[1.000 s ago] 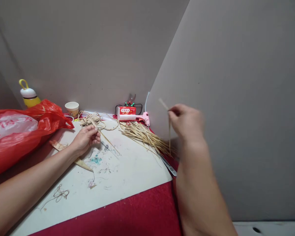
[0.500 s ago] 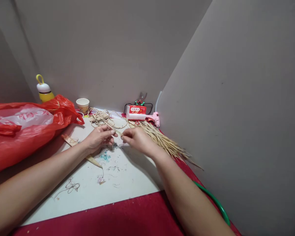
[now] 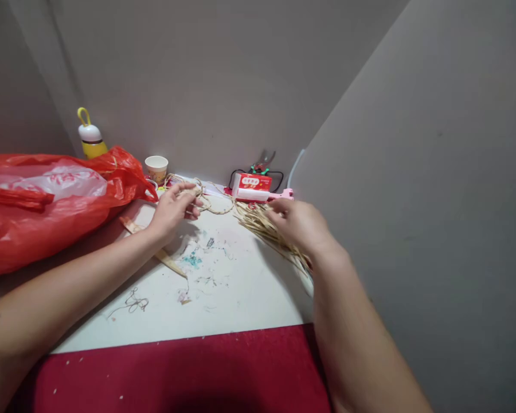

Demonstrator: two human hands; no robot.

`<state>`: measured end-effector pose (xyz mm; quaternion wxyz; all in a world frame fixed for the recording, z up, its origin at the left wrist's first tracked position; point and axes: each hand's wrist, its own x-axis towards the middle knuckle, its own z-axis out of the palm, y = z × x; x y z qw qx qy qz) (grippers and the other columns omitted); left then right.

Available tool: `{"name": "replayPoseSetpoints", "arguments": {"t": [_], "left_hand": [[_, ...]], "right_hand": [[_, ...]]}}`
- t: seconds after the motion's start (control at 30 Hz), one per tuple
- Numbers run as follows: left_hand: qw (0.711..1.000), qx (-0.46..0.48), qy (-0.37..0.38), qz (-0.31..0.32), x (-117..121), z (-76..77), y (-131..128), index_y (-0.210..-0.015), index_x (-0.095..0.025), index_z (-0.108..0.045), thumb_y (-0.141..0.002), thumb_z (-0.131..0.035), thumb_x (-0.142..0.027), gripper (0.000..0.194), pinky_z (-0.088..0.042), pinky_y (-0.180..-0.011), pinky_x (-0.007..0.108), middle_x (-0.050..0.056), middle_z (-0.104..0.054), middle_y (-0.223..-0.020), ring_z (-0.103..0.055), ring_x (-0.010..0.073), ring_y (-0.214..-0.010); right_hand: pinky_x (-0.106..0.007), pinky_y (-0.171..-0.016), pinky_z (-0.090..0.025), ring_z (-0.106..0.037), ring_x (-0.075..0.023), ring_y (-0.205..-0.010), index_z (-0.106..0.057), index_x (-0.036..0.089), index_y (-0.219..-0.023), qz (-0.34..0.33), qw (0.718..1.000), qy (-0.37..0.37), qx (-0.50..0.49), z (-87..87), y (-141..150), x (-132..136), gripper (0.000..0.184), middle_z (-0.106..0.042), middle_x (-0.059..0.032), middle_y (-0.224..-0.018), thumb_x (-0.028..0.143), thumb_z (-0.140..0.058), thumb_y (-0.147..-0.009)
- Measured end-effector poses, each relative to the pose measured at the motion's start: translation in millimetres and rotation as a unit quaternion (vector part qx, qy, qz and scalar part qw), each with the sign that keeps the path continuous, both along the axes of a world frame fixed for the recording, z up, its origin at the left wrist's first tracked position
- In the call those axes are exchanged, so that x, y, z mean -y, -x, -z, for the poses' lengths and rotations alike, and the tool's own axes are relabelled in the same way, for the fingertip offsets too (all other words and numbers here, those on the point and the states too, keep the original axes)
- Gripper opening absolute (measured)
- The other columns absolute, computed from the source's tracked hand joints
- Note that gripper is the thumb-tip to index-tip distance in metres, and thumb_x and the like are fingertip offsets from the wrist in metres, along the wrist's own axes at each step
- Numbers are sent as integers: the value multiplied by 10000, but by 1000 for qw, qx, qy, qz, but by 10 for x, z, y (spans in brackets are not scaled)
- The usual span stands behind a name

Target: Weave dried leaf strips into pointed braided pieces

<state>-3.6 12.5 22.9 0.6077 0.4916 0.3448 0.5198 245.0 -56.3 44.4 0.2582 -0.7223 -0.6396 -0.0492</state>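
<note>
My left hand (image 3: pixel 172 215) is closed, thumb and fingers pinching a thin braided straw cord (image 3: pixel 217 211). Loops of that cord lie on the white board just behind the hand. Over at the right, my right hand (image 3: pixel 303 226) hangs above a bundle of dry straw strands (image 3: pixel 258 222). Its thumb and forefinger are bent together at the strands, and what is between them is hidden. A flat, pale, pointed piece (image 3: pixel 171 264) lies partly under my left forearm.
A red plastic bag (image 3: pixel 69 229) fills the left, a yellow bottle (image 3: pixel 93 149) and a paper cup (image 3: pixel 156 170) behind it. At the back are a red box (image 3: pixel 253 184), pruning shears (image 3: pixel 264 163) and a pink tool (image 3: pixel 286 194). Grey walls enclose the white board (image 3: pixel 241 287).
My hands have moved apart. The right hand has left the cord and gone right, over the straw bundle; the left stays by the cord. The view has shifted slightly.
</note>
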Motion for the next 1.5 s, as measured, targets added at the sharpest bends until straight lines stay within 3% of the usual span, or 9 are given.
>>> {"name": "replayPoseSetpoints", "arguments": {"t": [0.17, 0.3, 0.47, 0.67, 0.93, 1.13, 1.3, 1.4, 1.5], "left_hand": [[994, 25, -87, -53, 160, -132, 12, -1108, -181, -511, -878, -552, -225, 238, -440, -509, 196, -23, -627, -682, -553, 77, -485], [987, 3, -160, -23, 317, -9, -26, -1154, -191, -512, -872, -578, -254, 296, -443, -565, 207, -19, -616, -701, -542, 83, -533], [981, -32, -193, 5, 431, 64, -44, -1170, -201, -552, -861, -589, -228, 312, -458, -636, 227, -5, -598, -708, -579, 125, -652], [979, -32, -195, -49, 371, 51, -20, -916, -184, -636, -818, -635, -174, 99, -458, -663, 218, 14, -615, -771, -565, 113, -683], [989, -62, 128, 48, 68, 183, -55, -754, -152, -563, -824, -632, -370, 239, -416, -382, 220, 49, -640, -616, -557, 123, -398], [988, 57, 139, -20, -19, 117, -1, -731, -164, -460, -729, -601, -46, 184, -443, -421, 193, 43, -682, -676, -558, 89, -433], [986, 58, 143, 68, 22, 12, 1, -835, -162, -485, -780, -598, -78, 151, -458, -421, 199, 57, -708, -758, -564, 90, -438], [980, 41, 140, 139, 82, -13, -32, -862, -154, -523, -797, -618, -120, 120, -454, -407, 198, 46, -701, -734, -555, 90, -431], [968, 14, 145, 206, 136, 1, -59, -855, -152, -552, -793, -661, -186, 130, -467, -414, 215, 36, -681, -673, -555, 102, -427]], "right_hand": [[-287, -637, -417, -619, -183, -704, -710, 199, -882, -282, 947, 157, -5, 331, 1195, 152, 210, -717, -68, -828, 356, -571, -868], [-313, -680, -444, -649, -218, -783, -695, 174, -1026, -340, 930, 136, 38, 567, 1592, 309, 257, -721, -120, -975, 317, -535, -886], [-298, -641, -456, -632, -200, -699, -685, 168, -854, -285, 937, 125, -158, 690, 1341, 111, 180, -716, -93, -807, 266, -534, -851], [-220, -513, -439, -560, -134, -599, -559, 198, -725, -160, 827, 20, -539, 509, 881, -167, 255, -575, 16, -633, 435, -649, -755], [-318, -795, -517, -650, -183, -867, -581, 205, -733, -249, 893, -123, -354, 429, 958, -40, 154, -707, -56, -899, 311, -559, -842], [-330, -811, -514, -679, -180, -840, -604, 232, -775, -457, 874, -103, -134, 473, 1098, 165, 69, -735, -73, -946, 228, -546, -813], [-292, -667, -514, -633, -155, -661, -611, 207, -737, -294, 877, -120, -361, 424, 1044, 63, 203, -680, -37, -724, 362, -550, -852], [-237, -524, -480, -605, -129, -602, -611, 201, -824, -182, 800, -33, -570, 437, 968, -89, 290, -671, -14, -764, 485, -649, -780], [-179, -468, -443, -588, -100, -596, -626, 192, -846, -176, 718, 37, -672, 467, 909, -183, 365, -656, 5, -753, 493, -747, -678]]}}
